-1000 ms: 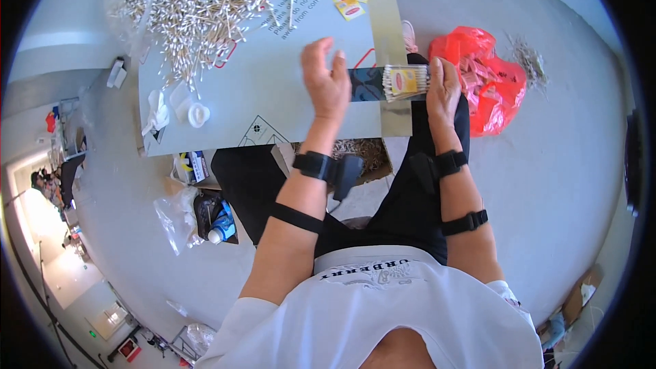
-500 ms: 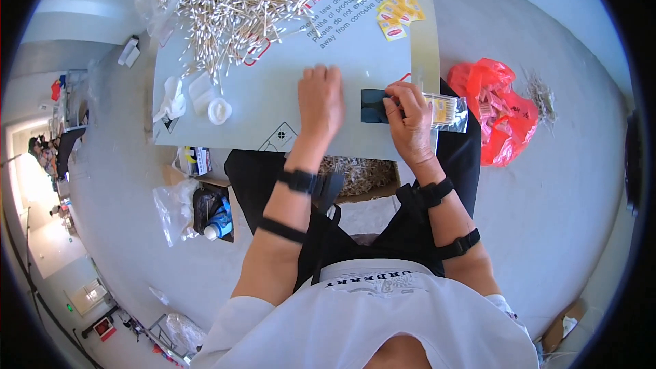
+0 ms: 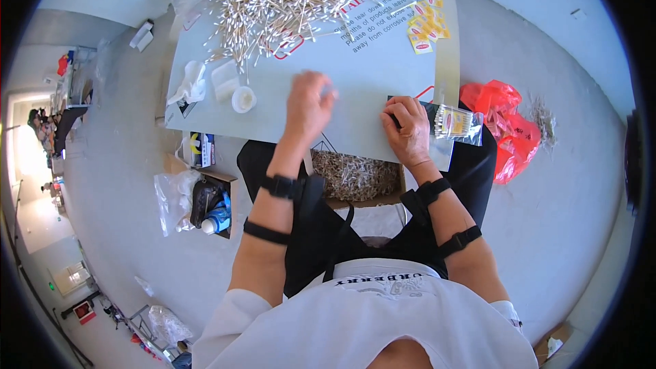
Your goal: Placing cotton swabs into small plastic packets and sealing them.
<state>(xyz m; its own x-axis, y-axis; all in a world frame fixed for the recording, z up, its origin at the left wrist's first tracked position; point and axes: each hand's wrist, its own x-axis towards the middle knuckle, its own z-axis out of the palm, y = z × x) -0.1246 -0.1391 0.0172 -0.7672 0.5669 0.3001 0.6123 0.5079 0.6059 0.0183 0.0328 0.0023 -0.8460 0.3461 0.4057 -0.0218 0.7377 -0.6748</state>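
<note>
Left hand (image 3: 307, 111) blurred, right hand (image 3: 408, 128) bent over the dark strip (image 3: 430, 108), cotton-swab packet (image 3: 454, 122) just rightward; I can't tell either's grip.

Clear swab packet (image 3: 474, 131), yellow card (image 3: 454, 121) inside, overhangs the table's (image 3: 355, 99) right edge.

The person's right hand (image 3: 408, 130) touches a dark strip (image 3: 429, 107) beside a clear packet of cotton swabs (image 3: 455, 123). The left hand (image 3: 308, 106), blurred, is over the grey table (image 3: 362, 78).

Left head-worn fisheye view, upright, wide, looking down, near the table (image 3: 359, 72)
</note>
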